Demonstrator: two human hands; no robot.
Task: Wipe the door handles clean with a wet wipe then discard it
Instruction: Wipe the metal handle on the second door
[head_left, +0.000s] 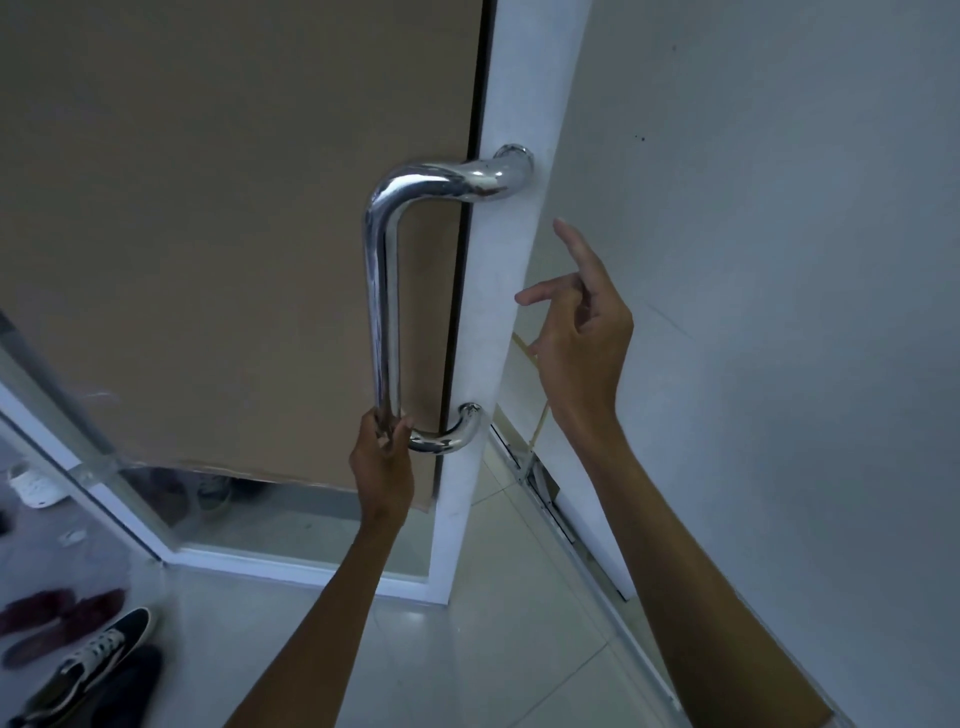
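Gripping the chrome door handle (383, 291) low on its bar, my left hand (382, 457) curls around it; my right hand (582, 338) hovers beside the door edge (498, 291), fingers loosely spread, holding nothing.

Pale tiled floor (519, 665) — dark lace-up shoes (88, 670) and maroon slippers (57, 613) lie at the left

Down by my feet a dark lace-up sneaker (85, 670) lies on the pale tiled floor (498, 649), maroon slippers (57, 613) beside it (a white shoe (34, 486) sits behind the glass).

Shoes (78, 670) cut off, lower left.
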